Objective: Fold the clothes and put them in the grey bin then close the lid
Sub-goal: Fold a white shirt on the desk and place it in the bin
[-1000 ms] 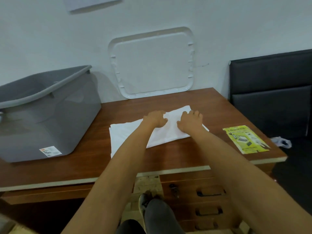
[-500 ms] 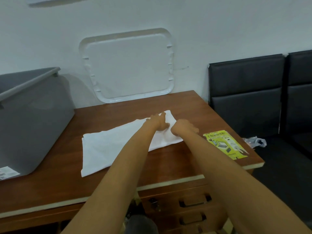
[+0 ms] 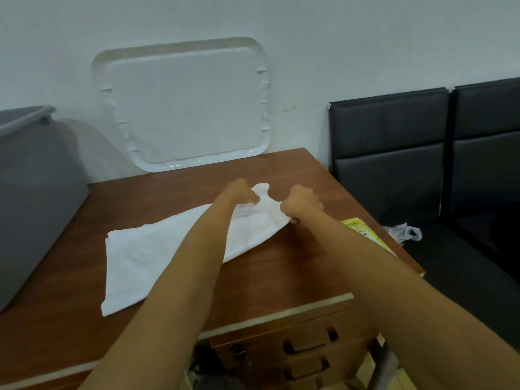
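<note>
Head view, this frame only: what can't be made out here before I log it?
Bin: cut off by the left edge, and its inside is out of sight.
Leaflet: mostly behind the right forearm, and its print is too small to read.
Garment: its middle is covered by the left forearm, so its type is unclear.
Drawers: cut off by the bottom edge and partly hidden by both arms.

Kinda dim, flat bluish indoor light. The grey bin (image 3: 33,192) throws a soft shadow on the wall (image 3: 337,38) at 9 o'clock. Edges bend fisheye-style, everything's slightly soft.

1 cloth (image 3: 157,257), 1 bin (image 3: 33,192), 1 lid (image 3: 185,108), 2 chairs (image 3: 388,153).
</note>
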Tool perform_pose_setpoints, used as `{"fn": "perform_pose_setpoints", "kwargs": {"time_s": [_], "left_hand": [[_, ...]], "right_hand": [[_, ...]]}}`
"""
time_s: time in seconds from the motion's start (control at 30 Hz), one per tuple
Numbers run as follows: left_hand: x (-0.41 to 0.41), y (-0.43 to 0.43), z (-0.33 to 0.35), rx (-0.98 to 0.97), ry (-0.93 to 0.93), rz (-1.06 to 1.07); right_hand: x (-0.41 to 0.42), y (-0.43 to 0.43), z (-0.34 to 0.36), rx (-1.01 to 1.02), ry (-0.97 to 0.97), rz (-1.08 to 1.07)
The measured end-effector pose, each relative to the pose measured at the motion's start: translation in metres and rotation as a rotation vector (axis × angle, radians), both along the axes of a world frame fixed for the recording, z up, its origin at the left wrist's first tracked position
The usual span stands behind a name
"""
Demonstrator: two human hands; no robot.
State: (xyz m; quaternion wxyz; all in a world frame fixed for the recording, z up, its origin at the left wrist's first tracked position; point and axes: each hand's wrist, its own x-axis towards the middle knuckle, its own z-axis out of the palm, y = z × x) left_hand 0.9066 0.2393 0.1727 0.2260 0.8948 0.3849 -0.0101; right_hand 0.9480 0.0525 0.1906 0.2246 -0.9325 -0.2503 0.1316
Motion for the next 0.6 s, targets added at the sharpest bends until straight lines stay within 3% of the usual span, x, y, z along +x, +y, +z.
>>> {"fn": "perform_pose_setpoints", "kwargs": {"time_s": [0.1, 0.3, 0.4, 0.5, 0.6], "left_hand": [[0.009, -0.007, 0.004, 0.045, -0.003, -0.057], [0.020, -0.029, 0.030, -0.057, -0.372, -0.122], [0.016, -0.036, 0.045, -0.075, -0.469, -0.121], [-0.001, -0.034, 0.059, 0.019, -0.440, -0.112], [-0.029, -0.019, 0.068, 0.265, -0.276, -0.136]], "right_hand": [[0.009, -0.007, 0.003, 0.031, -0.026, -0.047], [0.020, -0.019, 0.011, 0.145, -0.094, -0.124], [0.008, -0.015, 0.022, 0.224, -0.163, -0.063], [-0.014, -0.008, 0.033, 0.242, -0.260, 0.034], [-0.036, 0.001, 0.040, 0.277, -0.319, 0.131]]}}
